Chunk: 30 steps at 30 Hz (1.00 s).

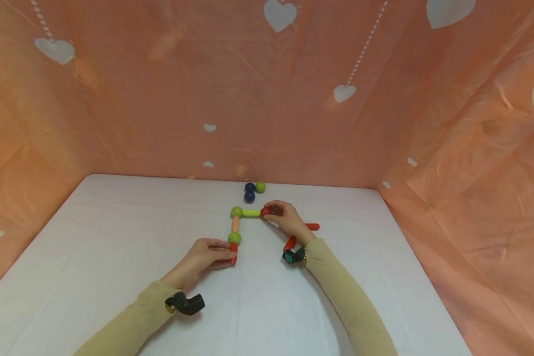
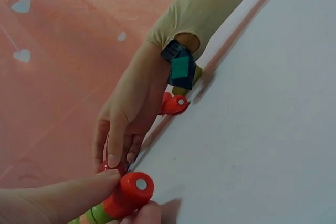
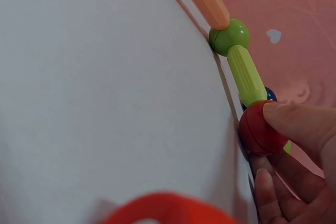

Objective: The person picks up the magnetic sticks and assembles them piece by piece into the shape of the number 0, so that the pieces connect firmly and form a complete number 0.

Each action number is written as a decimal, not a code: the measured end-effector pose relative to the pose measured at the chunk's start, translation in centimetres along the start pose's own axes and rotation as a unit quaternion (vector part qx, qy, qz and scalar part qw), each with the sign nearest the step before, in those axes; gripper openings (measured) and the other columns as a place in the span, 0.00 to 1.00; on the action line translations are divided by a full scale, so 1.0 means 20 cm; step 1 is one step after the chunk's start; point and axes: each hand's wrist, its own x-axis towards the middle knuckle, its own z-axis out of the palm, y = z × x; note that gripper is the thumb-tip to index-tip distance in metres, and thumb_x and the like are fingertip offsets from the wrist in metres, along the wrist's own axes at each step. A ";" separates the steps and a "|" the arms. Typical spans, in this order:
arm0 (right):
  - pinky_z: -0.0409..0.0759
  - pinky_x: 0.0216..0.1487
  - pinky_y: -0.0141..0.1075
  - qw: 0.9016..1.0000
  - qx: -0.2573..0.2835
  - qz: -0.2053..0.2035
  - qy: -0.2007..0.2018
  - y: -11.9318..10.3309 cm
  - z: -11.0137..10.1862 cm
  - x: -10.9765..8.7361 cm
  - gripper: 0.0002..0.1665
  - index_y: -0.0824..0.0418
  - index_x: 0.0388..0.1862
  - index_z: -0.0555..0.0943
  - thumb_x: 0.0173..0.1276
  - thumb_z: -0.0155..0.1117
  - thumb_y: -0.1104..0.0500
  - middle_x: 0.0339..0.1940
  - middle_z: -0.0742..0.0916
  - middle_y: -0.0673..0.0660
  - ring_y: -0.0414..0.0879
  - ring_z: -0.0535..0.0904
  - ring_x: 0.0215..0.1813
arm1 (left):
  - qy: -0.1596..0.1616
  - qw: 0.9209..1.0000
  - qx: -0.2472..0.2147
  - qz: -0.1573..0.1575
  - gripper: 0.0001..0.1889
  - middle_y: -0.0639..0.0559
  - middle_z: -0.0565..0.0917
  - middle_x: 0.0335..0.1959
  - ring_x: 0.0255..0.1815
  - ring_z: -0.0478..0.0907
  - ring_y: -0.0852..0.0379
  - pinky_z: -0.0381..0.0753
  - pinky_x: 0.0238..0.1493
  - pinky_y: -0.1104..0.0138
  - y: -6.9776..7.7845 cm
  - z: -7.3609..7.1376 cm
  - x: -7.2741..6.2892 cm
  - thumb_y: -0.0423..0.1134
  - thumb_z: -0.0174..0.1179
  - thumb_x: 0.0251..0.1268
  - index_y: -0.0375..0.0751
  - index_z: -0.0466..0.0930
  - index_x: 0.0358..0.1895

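Between thumb and fingers, my left hand pinches a red magnetic rod, whose silvery end shows in the left wrist view. That rod meets a green ball. From there an orange rod leads to another green ball, where the chain of pieces turns a corner. A yellow-green rod runs on from the corner to a dark red ball. My right hand holds this red ball, thumb on one side and fingers on the other.
Two dark blue balls and a loose green ball sit together near the table's back edge. Beside my right wrist lie a straight red rod and another red piece, partly hidden by the arm. A peach cloth backdrop surrounds the white table.
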 end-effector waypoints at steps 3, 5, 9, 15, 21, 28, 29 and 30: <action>0.75 0.57 0.42 1.000 0.001 -0.002 0.001 0.00 0.00 0.00 0.21 0.61 0.55 0.79 0.64 0.68 0.60 0.48 0.84 0.54 0.49 0.79 0.51 | -0.005 1.000 0.007 -0.005 0.23 0.37 0.81 0.44 0.40 0.83 0.49 0.83 0.42 0.61 0.00 -0.01 0.01 0.35 0.72 0.53 0.28 0.77 0.50; 0.75 0.57 0.42 1.000 0.002 -0.001 0.000 0.00 0.00 0.00 0.21 0.61 0.55 0.79 0.64 0.68 0.60 0.48 0.84 0.54 0.49 0.79 0.51 | -0.011 1.000 0.009 -0.007 0.23 0.38 0.81 0.44 0.40 0.83 0.49 0.83 0.42 0.61 0.00 -0.02 0.02 0.37 0.72 0.52 0.28 0.78 0.49; 0.75 0.58 0.42 0.999 0.006 0.029 -0.016 -0.01 -0.01 0.00 0.22 0.58 0.57 0.79 0.64 0.69 0.58 0.49 0.83 0.52 0.47 0.78 0.51 | -0.024 1.000 0.015 -0.008 0.24 0.38 0.81 0.44 0.40 0.83 0.49 0.83 0.42 0.61 0.01 -0.03 0.02 0.38 0.73 0.51 0.28 0.78 0.49; 0.74 0.58 0.44 1.000 -0.004 0.002 -0.025 -0.06 -0.06 0.06 0.24 0.63 0.59 0.76 0.65 0.68 0.59 0.52 0.82 0.58 0.51 0.78 0.53 | -0.025 0.999 0.015 -0.013 0.23 0.39 0.82 0.43 0.40 0.84 0.49 0.83 0.42 0.60 0.01 -0.03 0.03 0.37 0.73 0.51 0.28 0.78 0.49; 0.76 0.57 0.45 0.997 -0.038 -0.068 -0.007 -0.14 -0.05 0.17 0.24 0.72 0.58 0.74 0.64 0.66 0.65 0.54 0.80 0.67 0.58 0.77 0.55 | -0.031 0.999 0.018 -0.012 0.23 0.39 0.81 0.43 0.39 0.83 0.49 0.83 0.42 0.60 0.01 -0.04 0.03 0.36 0.72 0.52 0.27 0.78 0.50; 0.77 0.55 0.40 0.995 -0.056 -0.082 -0.004 -0.19 0.01 0.26 0.23 0.67 0.57 0.77 0.62 0.66 0.70 0.54 0.82 0.60 0.52 0.77 0.56 | -0.051 0.999 0.000 0.001 0.23 0.38 0.81 0.44 0.41 0.83 0.49 0.82 0.45 0.61 0.00 -0.05 0.03 0.34 0.70 0.54 0.25 0.76 0.51; 0.77 0.56 0.40 0.995 -0.057 -0.083 -0.006 -0.19 0.02 0.27 0.22 0.67 0.57 0.77 0.62 0.66 0.70 0.54 0.82 0.60 0.52 0.77 0.57 | -0.054 0.999 0.000 0.002 0.23 0.37 0.81 0.44 0.41 0.83 0.49 0.82 0.45 0.61 0.00 -0.05 0.03 0.34 0.70 0.55 0.25 0.75 0.52; 0.76 0.56 0.40 0.995 -0.057 -0.082 -0.009 -0.19 0.03 0.27 0.22 0.67 0.57 0.77 0.63 0.66 0.70 0.54 0.82 0.60 0.52 0.76 0.57 | -0.055 0.998 0.001 0.003 0.24 0.37 0.81 0.44 0.41 0.83 0.49 0.82 0.45 0.61 0.00 -0.05 0.03 0.34 0.70 0.55 0.25 0.75 0.52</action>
